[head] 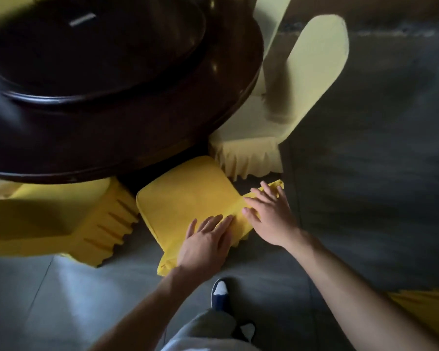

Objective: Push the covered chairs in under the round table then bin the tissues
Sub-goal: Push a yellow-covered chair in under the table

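Note:
A chair in a yellow cover (188,196) stands right in front of me, its seat tucked under the dark round table (127,127). My left hand (205,244) lies flat on the top of its backrest with straight fingers. My right hand (269,214) presses flat on the backrest's right side, fingers spread. No tissues are in view.
A second yellow covered chair (69,216) is to the left, a pale yellow one (289,105) at the right of the table. A raised dark turntable (91,46) sits on the table. More yellow fabric (426,310) shows at lower right. My shoe (219,293) is on the grey tile floor.

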